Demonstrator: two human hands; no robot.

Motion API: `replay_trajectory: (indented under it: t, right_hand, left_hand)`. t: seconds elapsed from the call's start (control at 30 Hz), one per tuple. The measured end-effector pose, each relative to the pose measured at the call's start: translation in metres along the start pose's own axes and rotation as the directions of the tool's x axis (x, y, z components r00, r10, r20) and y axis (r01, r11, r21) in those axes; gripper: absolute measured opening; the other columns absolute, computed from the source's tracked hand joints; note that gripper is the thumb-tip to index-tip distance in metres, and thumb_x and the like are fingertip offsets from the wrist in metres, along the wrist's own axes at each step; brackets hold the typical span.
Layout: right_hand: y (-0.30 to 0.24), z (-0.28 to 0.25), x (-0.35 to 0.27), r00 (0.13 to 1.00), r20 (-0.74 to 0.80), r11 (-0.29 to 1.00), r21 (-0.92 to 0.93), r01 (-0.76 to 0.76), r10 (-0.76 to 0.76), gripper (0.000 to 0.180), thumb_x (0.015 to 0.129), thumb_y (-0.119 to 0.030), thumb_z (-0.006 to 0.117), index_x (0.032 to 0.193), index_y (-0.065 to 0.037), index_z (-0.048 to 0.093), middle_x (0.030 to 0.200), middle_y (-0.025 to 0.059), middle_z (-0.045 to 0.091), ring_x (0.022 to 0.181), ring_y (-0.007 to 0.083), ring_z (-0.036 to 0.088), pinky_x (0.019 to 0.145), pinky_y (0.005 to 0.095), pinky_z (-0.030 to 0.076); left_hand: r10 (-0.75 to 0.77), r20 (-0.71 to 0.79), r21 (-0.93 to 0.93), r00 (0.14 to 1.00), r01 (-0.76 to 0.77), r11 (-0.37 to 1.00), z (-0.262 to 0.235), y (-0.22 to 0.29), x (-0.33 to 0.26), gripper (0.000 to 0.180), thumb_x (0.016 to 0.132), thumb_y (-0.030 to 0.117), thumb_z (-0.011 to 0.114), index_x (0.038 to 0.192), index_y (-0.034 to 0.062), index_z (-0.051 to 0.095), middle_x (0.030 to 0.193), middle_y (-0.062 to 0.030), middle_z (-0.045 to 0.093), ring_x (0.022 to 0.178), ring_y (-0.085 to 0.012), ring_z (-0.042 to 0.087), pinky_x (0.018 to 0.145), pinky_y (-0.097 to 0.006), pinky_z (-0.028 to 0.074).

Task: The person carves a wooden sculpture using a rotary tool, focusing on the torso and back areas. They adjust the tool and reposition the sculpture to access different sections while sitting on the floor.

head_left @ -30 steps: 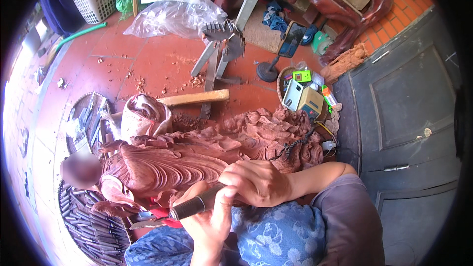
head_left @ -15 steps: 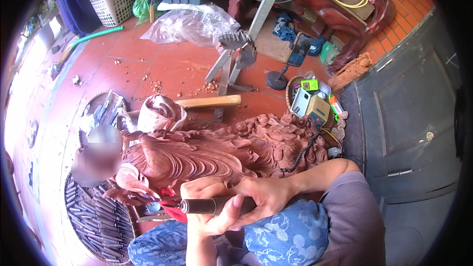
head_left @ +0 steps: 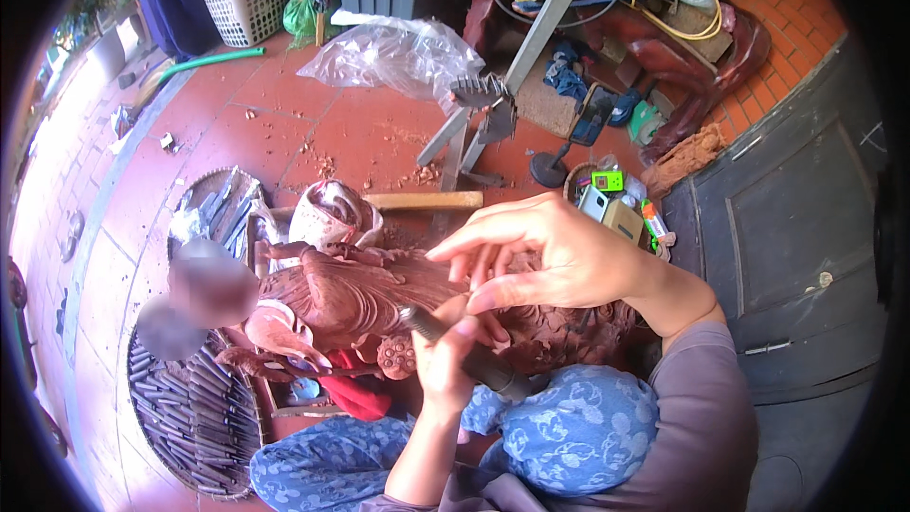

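Encircling a dark tool [head_left: 497, 372], the left hand [head_left: 445, 363] grips.

The right sleeve [head_left: 706, 408] is plain, muted grey-purple cloth, its hem ending near the elbow. Blue trousers [head_left: 578, 431] cover the 2 legs, printed with paler, rounded and curling motifs. The right hand [head_left: 569, 251] and left hand [head_left: 445, 360] are bare.

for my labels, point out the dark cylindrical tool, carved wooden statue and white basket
dark cylindrical tool [head_left: 496, 373], head view, lower barrel
carved wooden statue [head_left: 374, 296], head view, folds
white basket [head_left: 246, 2], head view, perforated side
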State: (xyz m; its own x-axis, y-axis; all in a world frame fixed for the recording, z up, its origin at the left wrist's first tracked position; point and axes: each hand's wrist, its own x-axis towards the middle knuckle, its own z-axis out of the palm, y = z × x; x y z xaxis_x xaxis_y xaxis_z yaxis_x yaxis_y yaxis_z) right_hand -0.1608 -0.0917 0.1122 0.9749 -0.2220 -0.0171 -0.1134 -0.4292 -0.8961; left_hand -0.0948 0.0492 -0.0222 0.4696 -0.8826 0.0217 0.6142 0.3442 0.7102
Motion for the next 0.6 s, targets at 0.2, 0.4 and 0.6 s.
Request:
replay_trajectory:
  t: [0.2, 0.4, 0.6]
  right_hand:
    - [0.033, -0.003, 0.017, 0.991, 0.115, 0.989, 0.137, 0.047, -0.063, 0.022, 0.087, -0.01, 0.071, 0.106, 0.001, 0.07, 0.092, 0.007, 0.072, 0.089, 0.0099, 0.065, 0.078, 0.0254, 0.052]
    - [0.053, 0.0, 0.029, 0.981, 0.174, 0.959, 0.251, -0.132, 0.09, 0.012, 0.088, -0.009, 0.071, 0.092, 0.002, 0.068, 0.086, 0.0041, 0.069, 0.079, 0.0089, 0.064, 0.072, 0.0237, 0.051]
    - [0.063, -0.004, 0.031, 0.973, 0.089, 0.894, 0.386, -0.229, 0.212, 0.013, 0.092, -0.01, 0.066, 0.088, 0.002, 0.064, 0.081, 0.0029, 0.066, 0.067, 0.0072, 0.062, 0.063, 0.0213, 0.051]
  left_hand:
    - [-0.032, 0.131, 0.364, 0.991, -0.018, 0.931, 0.001, -0.008, 0.008, 0.027, 0.084, 0.022, 0.057, 0.069, 0.0014, 0.051, 0.062, -0.0046, 0.051, 0.058, -0.0146, 0.047, 0.054, -0.032, 0.036]
    - [-0.144, 0.118, 0.363, 0.983, 0.092, 0.927, -0.01, -0.015, 0.01, 0.03, 0.085, 0.023, 0.057, 0.067, 0.0014, 0.048, 0.06, -0.0063, 0.052, 0.057, -0.0155, 0.05, 0.055, -0.032, 0.039]
    - [-0.246, 0.135, 0.423, 0.96, 0.169, 0.89, -0.008, -0.011, 0.017, 0.031, 0.086, 0.023, 0.057, 0.067, 0.0003, 0.049, 0.059, -0.0088, 0.05, 0.056, -0.019, 0.05, 0.055, -0.034, 0.039]
